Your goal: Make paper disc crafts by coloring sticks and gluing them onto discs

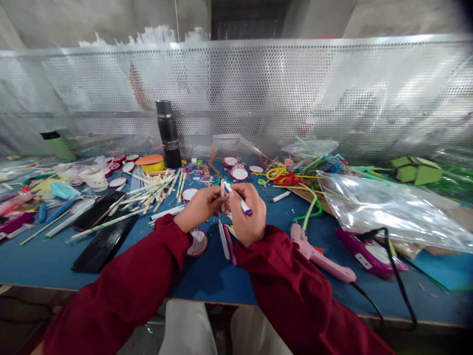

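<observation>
My left hand (202, 206) pinches a small wooden craft stick (222, 189) upright between thumb and fingers. Closed around a white marker (242, 203) with a purple end, my right hand (249, 212) brings its far tip close to the top of the stick; whether they touch I cannot tell. Below the hands a pale stick (223, 240) and a purple stick (230, 244) lie side by side. A round white disc with a red rim (197, 242) is partly hidden by my left sleeve. White pens (168, 212) lie left of my left hand.
A pink glue gun (318, 256) and a purple device with a black cable (369, 254) lie at right, near clear plastic bags (395, 209). Leftward are heaped wooden sticks (153, 190), a black phone-like slab (105, 244) and a paper cup (94, 178). A black bottle (169, 135) stands behind.
</observation>
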A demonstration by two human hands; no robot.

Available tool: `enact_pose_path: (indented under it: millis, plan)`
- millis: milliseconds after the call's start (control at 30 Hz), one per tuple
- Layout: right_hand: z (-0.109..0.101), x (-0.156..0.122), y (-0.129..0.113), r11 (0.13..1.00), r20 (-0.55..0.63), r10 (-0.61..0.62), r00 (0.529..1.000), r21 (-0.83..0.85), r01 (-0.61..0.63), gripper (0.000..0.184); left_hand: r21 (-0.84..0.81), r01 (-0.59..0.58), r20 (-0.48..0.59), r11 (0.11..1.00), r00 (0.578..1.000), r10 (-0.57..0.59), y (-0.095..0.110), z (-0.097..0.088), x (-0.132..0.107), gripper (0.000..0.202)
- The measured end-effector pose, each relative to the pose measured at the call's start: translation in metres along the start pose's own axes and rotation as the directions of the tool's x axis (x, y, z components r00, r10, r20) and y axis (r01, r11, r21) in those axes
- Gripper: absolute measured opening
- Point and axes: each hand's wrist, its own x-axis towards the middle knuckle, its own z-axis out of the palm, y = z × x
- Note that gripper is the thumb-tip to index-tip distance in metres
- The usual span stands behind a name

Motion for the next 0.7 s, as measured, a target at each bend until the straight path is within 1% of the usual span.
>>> enact_pose_path:
  millis: [167, 467, 700]
  plan:
    - [0.0004, -0.0001, 0.0005, 1.000, 0.015, 0.005, 1.000, 0.013, -0.005, 0.012, -0.011, -0.001, -0.006, 1.000, 1.000, 0.001, -0.0007, 0.0002, 0.0003, 0.036]
    - [-0.0001, 0.0004, 0.0001, 1.000, 0.005, -0.001, 1.000, -0.005, 0.001, 0.011, -0.026, -0.002, -0.007, 1.000, 1.000, 0.002, -0.0025, 0.0003, 0.0009, 0.033]
    - [-0.0005, 0.0008, -0.0024, 1.000, 0.010, -0.002, 1.000, -0.009, 0.002, 0.011, -0.020, -0.007, 0.021, 1.000, 1.000, 0.007, -0.0019, 0.0013, 0.0002, 0.035]
